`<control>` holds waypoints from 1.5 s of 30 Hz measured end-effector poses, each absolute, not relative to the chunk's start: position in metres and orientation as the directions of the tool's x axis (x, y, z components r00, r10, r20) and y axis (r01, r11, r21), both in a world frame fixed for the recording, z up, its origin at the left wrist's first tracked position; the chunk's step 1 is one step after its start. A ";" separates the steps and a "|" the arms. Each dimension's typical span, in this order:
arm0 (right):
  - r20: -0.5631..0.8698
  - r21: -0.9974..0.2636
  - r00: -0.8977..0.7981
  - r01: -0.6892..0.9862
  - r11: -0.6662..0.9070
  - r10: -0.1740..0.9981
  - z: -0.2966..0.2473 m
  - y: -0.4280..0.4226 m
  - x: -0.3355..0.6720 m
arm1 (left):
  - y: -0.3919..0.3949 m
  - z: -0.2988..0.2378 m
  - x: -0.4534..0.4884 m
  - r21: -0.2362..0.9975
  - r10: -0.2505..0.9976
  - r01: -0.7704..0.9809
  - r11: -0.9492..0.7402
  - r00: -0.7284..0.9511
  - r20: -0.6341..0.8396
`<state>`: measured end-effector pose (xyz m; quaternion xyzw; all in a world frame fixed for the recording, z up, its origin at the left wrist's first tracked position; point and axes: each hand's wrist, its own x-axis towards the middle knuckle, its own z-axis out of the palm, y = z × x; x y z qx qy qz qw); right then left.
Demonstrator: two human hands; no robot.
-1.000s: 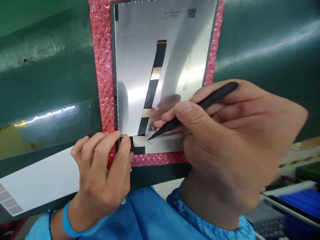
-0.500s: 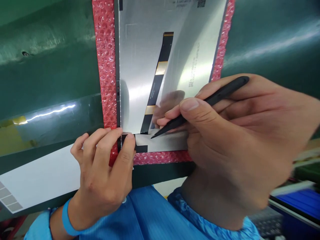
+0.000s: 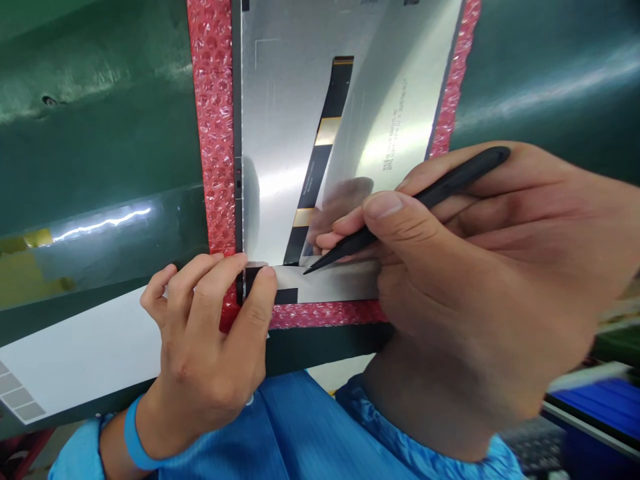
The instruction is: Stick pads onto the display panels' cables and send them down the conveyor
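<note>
Though round-ended behind, a sharp-tipped black tool (image 3: 345, 248) over silvery panel (image 3: 283, 133).

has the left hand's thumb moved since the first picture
Yes: against the panel, the thumb of the left hand has shifted rightward, to the edge of the pale film.

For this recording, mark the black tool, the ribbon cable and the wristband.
Black tool (image 3: 460, 178): head view, on the upper shaft.
Ribbon cable (image 3: 315, 173): head view, on its black middle stretch.
Wristband (image 3: 131, 433): head view, on its outer face.
</note>
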<state>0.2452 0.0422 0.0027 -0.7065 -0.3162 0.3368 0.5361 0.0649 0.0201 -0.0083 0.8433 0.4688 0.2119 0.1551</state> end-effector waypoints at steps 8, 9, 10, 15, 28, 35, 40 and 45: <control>-0.140 -0.970 0.571 0.086 -0.228 0.809 0.003 0.042 0.245 | 0.018 -0.011 0.067 0.442 0.855 0.734 -0.516 0.467 0.224; -0.138 -0.971 0.573 0.084 -0.226 0.807 0.003 0.042 0.245 | 0.018 -0.011 0.067 0.432 0.854 0.738 -0.518 0.467 0.227; -0.137 -0.971 0.575 0.083 -0.224 0.806 0.002 0.041 0.244 | 0.018 -0.012 0.068 0.423 0.854 0.743 -0.519 0.466 0.230; -0.089 -0.964 0.637 0.139 -0.228 0.766 0.001 0.040 0.240 | 0.018 -0.012 0.068 0.396 0.859 0.763 -0.511 0.456 0.232; -0.104 -0.990 0.749 -0.143 0.007 0.655 -0.016 0.041 0.243 | 0.007 -0.008 0.086 0.115 0.775 0.766 -0.632 0.624 0.101; -0.170 -0.966 0.743 -0.257 0.041 0.647 -0.019 0.041 0.244 | -0.001 0.004 0.050 0.067 0.839 0.837 -0.543 0.536 0.093; -0.215 -0.936 0.737 -0.342 0.079 0.641 -0.031 0.043 0.250 | 0.035 0.017 0.061 0.469 0.979 0.874 -0.123 0.184 -0.087; -0.263 -0.892 0.746 -0.430 0.140 0.612 -0.032 0.043 0.263 | 0.079 0.035 0.122 0.668 0.925 0.716 0.204 0.083 -0.371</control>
